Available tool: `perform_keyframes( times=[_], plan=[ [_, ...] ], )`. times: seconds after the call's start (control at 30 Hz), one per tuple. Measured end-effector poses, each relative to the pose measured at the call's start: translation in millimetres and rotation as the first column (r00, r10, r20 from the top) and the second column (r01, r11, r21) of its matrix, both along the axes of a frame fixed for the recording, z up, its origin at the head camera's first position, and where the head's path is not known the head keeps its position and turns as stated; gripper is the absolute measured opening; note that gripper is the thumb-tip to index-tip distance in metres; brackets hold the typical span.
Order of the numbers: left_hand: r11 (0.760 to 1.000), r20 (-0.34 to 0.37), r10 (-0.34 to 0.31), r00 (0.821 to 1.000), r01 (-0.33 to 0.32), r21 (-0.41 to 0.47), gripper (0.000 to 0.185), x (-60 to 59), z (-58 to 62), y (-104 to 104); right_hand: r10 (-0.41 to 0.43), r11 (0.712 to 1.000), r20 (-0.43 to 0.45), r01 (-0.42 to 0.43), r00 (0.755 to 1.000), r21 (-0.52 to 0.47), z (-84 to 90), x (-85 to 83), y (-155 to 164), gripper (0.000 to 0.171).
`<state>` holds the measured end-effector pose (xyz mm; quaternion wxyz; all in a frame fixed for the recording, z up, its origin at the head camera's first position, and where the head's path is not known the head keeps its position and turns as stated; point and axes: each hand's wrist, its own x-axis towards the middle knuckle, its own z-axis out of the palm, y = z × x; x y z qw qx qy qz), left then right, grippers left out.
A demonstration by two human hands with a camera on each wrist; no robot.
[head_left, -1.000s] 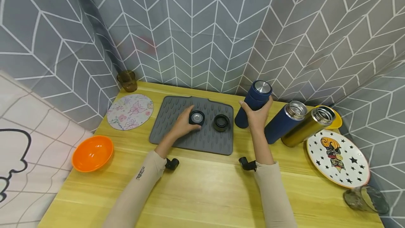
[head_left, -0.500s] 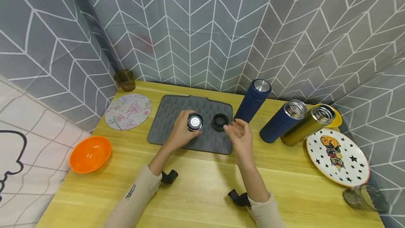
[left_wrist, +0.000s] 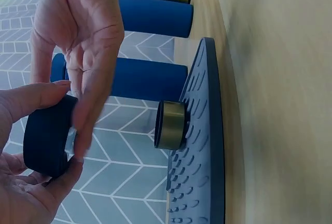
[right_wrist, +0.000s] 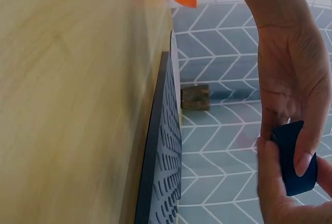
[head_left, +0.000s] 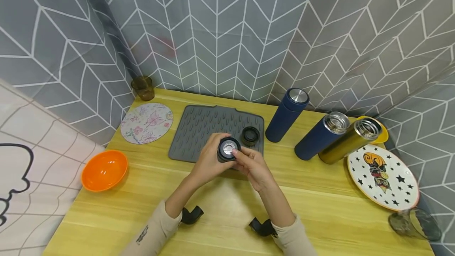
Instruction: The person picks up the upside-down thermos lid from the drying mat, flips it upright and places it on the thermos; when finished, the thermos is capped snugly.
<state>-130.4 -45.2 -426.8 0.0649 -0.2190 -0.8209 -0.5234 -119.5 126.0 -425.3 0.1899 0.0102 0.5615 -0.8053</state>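
My left hand point(head_left: 209, 155) grips a dark blue bottle lid point(head_left: 226, 144), its black-rimmed, silver-centred face turned up, above the grey mat. In the left wrist view, thumb and fingers wrap the lid's side point(left_wrist: 45, 136). My right hand point(head_left: 254, 166) meets the lid from the right, its thumb on the upturned face and its fingers curled at the edge. The right wrist view has the right thumb lying over the dark blue lid point(right_wrist: 291, 156). A second lid, gold-sided and black inside point(head_left: 250, 136), sits on the mat just beyond the right fingers.
Beneath the hands lies the ridged grey mat point(head_left: 199, 129). Right of it stand a capped blue bottle point(head_left: 284, 119), an uncapped blue bottle point(head_left: 318, 139) and an uncapped gold bottle point(head_left: 345, 145). A star-patterned plate point(head_left: 394, 173), glass cup point(head_left: 414, 224), orange bowl point(head_left: 104, 171) and round butterfly mat point(head_left: 147, 123) surround them.
My right hand has left the capped blue bottle, which stands on the table, and moved left and nearer to the lid. The left hand has brought the lid slightly nearer and turned it.
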Motion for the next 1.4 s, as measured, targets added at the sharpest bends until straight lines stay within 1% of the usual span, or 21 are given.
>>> perform_keyframes(
  times=[0.1, 0.2, 0.27, 0.3, 0.33, 0.37, 0.4, 0.43, 0.5, 0.57, 0.63, 0.7, 0.73, 0.77, 0.87, 0.93, 1.03, 1.1, 1.2, 1.3, 1.4],
  plan=[
    [1.0, 0.015, -0.021, 1.0, 0.021, 0.007, 0.073, 0.7, -1.2, 1, -0.024, 1.0, -0.004, 0.024, 1.0, 0.008, -1.0, 1.1, 1, 0.043],
    [0.997, 0.077, -0.066, 0.995, 0.064, 0.035, 0.078, -0.2, -2.7, -1, -0.08, 0.995, -0.04, 0.083, 0.996, 0.063, -2.1, 2.7, 1, 0.043],
    [0.992, 0.148, -0.107, 0.983, 0.096, 0.084, 0.08, -1.8, -3.3, -3, -0.135, 0.979, -0.133, 0.153, 0.982, 0.137, -3.2, 4.5, 1, 0.042],
    [0.987, 0.188, -0.13, 0.974, 0.109, 0.118, 0.08, -2.9, -3.2, -5, -0.153, 0.961, -0.215, 0.196, 0.964, 0.193, -3.9, 5.5, 1, 0.043],
    [0.98, 0.228, -0.152, 0.962, 0.117, 0.158, 0.08, -4.0, -2.8, -6, -0.164, 0.936, -0.311, 0.247, 0.936, 0.252, -5.2, 6.2, 2, 0.042],
    [0.973, 0.262, -0.173, 0.95, 0.123, 0.197, 0.079, -5.1, -2.2, -7, -0.161, 0.901, -0.414, 0.304, 0.896, 0.308, -5.7, 7.0, 2, 0.042],
    [0.964, 0.287, -0.195, 0.938, 0.129, 0.233, 0.078, -6.3, -1.5, -8, -0.137, 0.857, -0.522, 0.365, 0.842, 0.364, -6.7, 7.3, 2, 0.043],
    [0.955, 0.31, -0.213, 0.926, 0.132, 0.264, 0.077, -7.4, -0.8, -9, -0.095, 0.806, -0.626, 0.429, 0.774, 0.408, -7.5, 7.6, 3, 0.044],
    [0.943, 0.336, -0.241, 0.91, 0.137, 0.304, 0.076, -9.3, 0.6, -10, 0.017, 0.701, -0.786, 0.553, 0.618, 0.45, -8.8, 7.1, 4, 0.048],
    [0.935, 0.342, -0.261, 0.903, 0.148, 0.321, 0.077, -11.0, 1.1, -11, 0.143, 0.618, -0.873, 0.646, 0.467, 0.447, -9.7, 6.1, 6, 0.053],
    [0.933, 0.344, -0.27, 0.9, 0.156, 0.324, 0.08, -12.1, 1.8, -12, 0.252, 0.554, -0.907, 0.718, 0.338, 0.421, -10.8, 4.9, 7, 0.057],
    [0.933, 0.341, -0.278, 0.898, 0.167, 0.319, 0.083, -12.9, 1.8, -12, 0.337, 0.521, -0.91, 0.756, 0.244, 0.396, -11.3, 4.5, 9, 0.058],
    [0.934, 0.339, -0.281, 0.898, 0.175, 0.313, 0.084, -13.1, 1.9, -12, 0.374, 0.505, -0.904, 0.772, 0.208, 0.387, -11.8, 4.2, 9, 0.056],
    [0.933, 0.337, -0.289, 0.896, 0.184, 0.31, 0.086, -13.1, 2.0, -12, 0.407, 0.495, -0.896, 0.782, 0.178, 0.38, -12.2, 4.2, 10, 0.054],
    [0.931, 0.328, -0.308, 0.893, 0.213, 0.296, 0.088, -12.9, 1.7, -11, 0.497, 0.455, -0.86, 0.81, 0.113, 0.369, -12.5, 4.5, 12, 0.035],
    [0.927, 0.314, -0.324, 0.893, 0.234, 0.292, 0.088, -12.4, 1.7, -11, 0.542, 0.44, -0.838, 0.827, 0.065, 0.349, -12.9, 4.6, 12, 0.028],
    [0.922, 0.28, -0.343, 0.897, 0.264, 0.282, 0.086, -11.8, 1.5, -9, 0.57, 0.455, -0.821, 0.84, -0.02, 0.295, -12.7, 4.5, 13, 0.027],
    [0.921, 0.26, -0.35, 0.9, 0.279, 0.273, 0.083, -11.4, 1.8, -8, 0.566, 0.482, -0.821, 0.838, -0.075, 0.255, -13.0, 3.8, 13, 0.026],
    [0.927, 0.238, -0.344, 0.908, 0.286, 0.244, 0.08, -10.7, 2.9, -6, 0.553, 0.511, -0.821, 0.836, -0.138, 0.203, -12.9, 2.2, 13, 0.026],
    [0.938, 0.236, -0.322, 0.917, 0.275, 0.211, 0.08, -10.3, 3.7, -4, 0.545, 0.52, -0.821, 0.837, -0.17, 0.172, -12.5, 1.0, 14, 0.027],
    [0.951, 0.23, -0.291, 0.929, 0.255, 0.174, 0.077, -10.9, 4.8, -2, 0.542, 0.514, -0.823, 0.842, -0.168, 0.166, -11.4, 0.4, 15, 0.026]
  ],
)
